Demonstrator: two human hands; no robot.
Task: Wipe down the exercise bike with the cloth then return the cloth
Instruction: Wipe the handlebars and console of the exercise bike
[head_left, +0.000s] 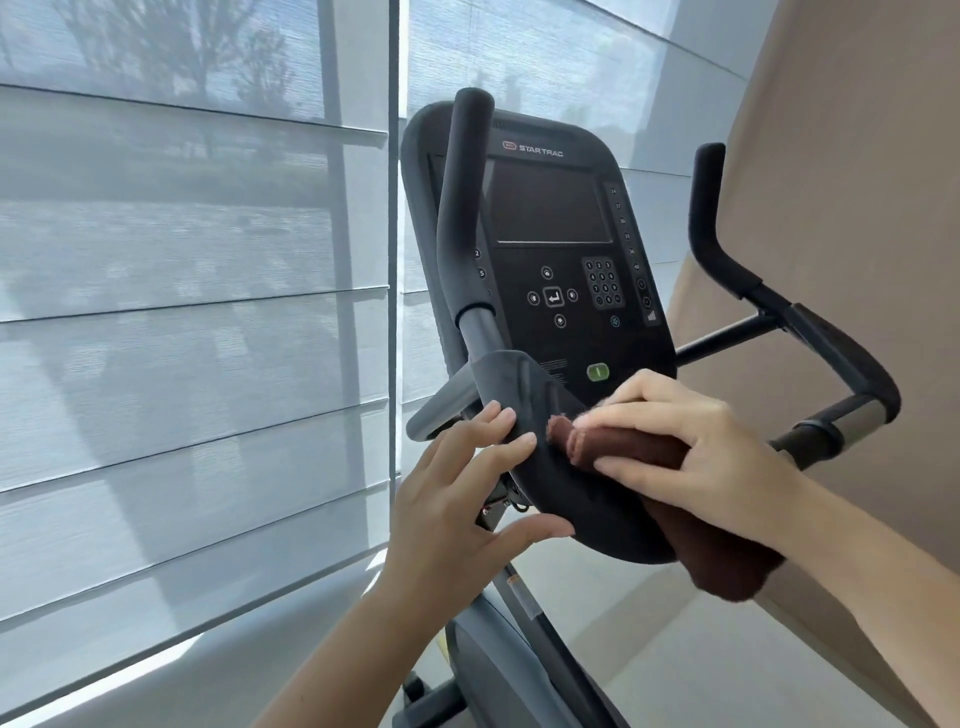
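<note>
The brown cloth (634, 447), rolled into a thick, nappy wad, lies low and right of centre in the frame, pressed on the lower lip of the bike's console (550, 270). The right hand (727, 447) grasps it, with the forefinger along the top and the thumb underneath. One frayed end pokes out leftward past the fingertips. The other end hangs down past the wrist, off the console's lower right edge.

The left hand (447, 493) is just beside the cloth's free end but apart from it. Its fingers lie nearly straight on the console's lower left rim, and the thumb stretches out under the bottom edge. It holds nothing.

The console is a rounded slab of matte black plastic, tilted, with a dark glossy screen (548, 205), a keypad (602, 283) and a green button (597, 372) just above the right hand. A padded black left grip (460, 208) stands up across the console's left side. The bent right grip (727, 249) rises well clear at the right, and its bar ends in a metal sleeve.

Below the hands the grey bike (478, 670) runs to the bottom edge over pale floor (649, 649). A ribbed translucent blind (182, 364) fills the left half. A beige wall (857, 208) closes off the right side close behind the right grip.
</note>
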